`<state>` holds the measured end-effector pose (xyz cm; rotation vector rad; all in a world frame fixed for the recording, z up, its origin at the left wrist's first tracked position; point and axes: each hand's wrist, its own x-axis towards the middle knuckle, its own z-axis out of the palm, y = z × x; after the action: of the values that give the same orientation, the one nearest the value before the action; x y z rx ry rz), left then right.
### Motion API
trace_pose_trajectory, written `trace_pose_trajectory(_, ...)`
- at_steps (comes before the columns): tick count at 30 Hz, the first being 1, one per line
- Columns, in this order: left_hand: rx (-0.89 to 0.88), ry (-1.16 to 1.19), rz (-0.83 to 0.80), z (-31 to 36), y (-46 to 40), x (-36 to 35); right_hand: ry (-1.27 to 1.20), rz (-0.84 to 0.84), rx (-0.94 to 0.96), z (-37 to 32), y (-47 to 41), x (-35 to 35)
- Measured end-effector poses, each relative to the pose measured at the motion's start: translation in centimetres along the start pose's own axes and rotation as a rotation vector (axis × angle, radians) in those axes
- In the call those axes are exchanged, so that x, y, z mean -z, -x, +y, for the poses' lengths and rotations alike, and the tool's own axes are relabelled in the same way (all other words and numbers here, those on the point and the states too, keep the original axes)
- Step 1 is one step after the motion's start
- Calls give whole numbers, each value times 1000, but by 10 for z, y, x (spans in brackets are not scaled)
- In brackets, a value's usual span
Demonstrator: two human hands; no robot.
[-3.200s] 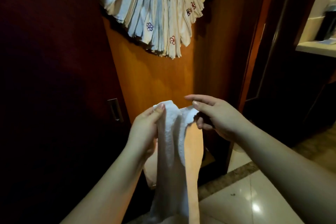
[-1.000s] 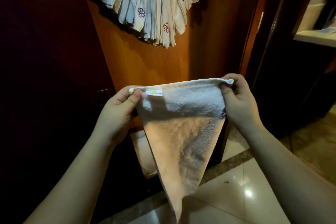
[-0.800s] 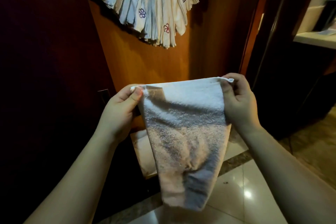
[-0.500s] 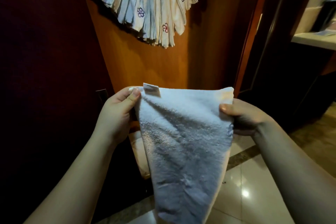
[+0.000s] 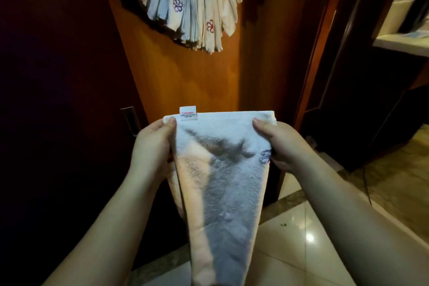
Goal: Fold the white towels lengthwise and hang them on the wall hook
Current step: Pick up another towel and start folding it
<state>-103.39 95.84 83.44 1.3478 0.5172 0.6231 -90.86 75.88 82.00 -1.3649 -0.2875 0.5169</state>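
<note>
The left hand (image 5: 152, 146) pinches the top left corner of a white terry-cloth towel (image 5: 222, 183), thumb on the near face and the other fingers hidden behind the cloth. The right hand (image 5: 278, 144) has the same narrow grip on the top right corner, thumb lying flat along the near face. Between the two grips the towel's top edge runs level and fairly taut, and the cloth hangs down from it in front of the person, narrowing toward the bottom of the view. A small white sewn-in label with red lettering (image 5: 188, 113) stands up from the top edge just beside the left thumb. A small blue embroidered flower motif (image 5: 265, 156) shows on the towel's right edge, touching the right hand's fingers.

Above, well apart from the held towel, a thick fan-shaped bundle of folded white towels (image 5: 190, 4) hangs against an orange-brown wooden wall panel (image 5: 185, 81); some carry blue or red flower motifs. A dark reddish wooden door (image 5: 58, 100) fills the left side. Glossy pale floor tiles (image 5: 290, 239) lie below, and a pale table (image 5: 401, 42) edge shows at the far right, blurred.
</note>
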Motion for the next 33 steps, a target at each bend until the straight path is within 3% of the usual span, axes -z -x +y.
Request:
trace_pose_trajectory(3, -82, -8, 105, -12, 25, -11, 237, 206, 95, 8, 24, -22)
trace_pose_trajectory(6, -160, -58, 145, -18, 52, -25, 400, 283, 209, 12, 49, -42)
trace_pose_trajectory(13, -205, 30, 14, -14, 93, -54, 394, 138, 391, 25, 64, -72)
trace_pose_trajectory(15, -196, 71, -39, -12, 94, -58, 332, 89, 384, 26, 63, -72)
trace_pose_trajectory(19, -226, -65, -156, -11, 88, -55, 285, -36, 331, 24, 58, -64)
trace_pose_trajectory(21, -166, -106, -277, -9, 84, -50, 165, -143, 261, 25, 55, -62)
trace_pose_trajectory(24, 13, 52, -427, -6, 74, -43, 92, -236, 258, 24, 51, -53)
trace_pose_trajectory(27, 100, 109, -463, -2, 69, -40, 230, -181, 315, 15, 49, -54)
trace_pose_trajectory(33, 95, 137, -573, 1, 61, -25, 218, -172, 242, 9, 41, -44)
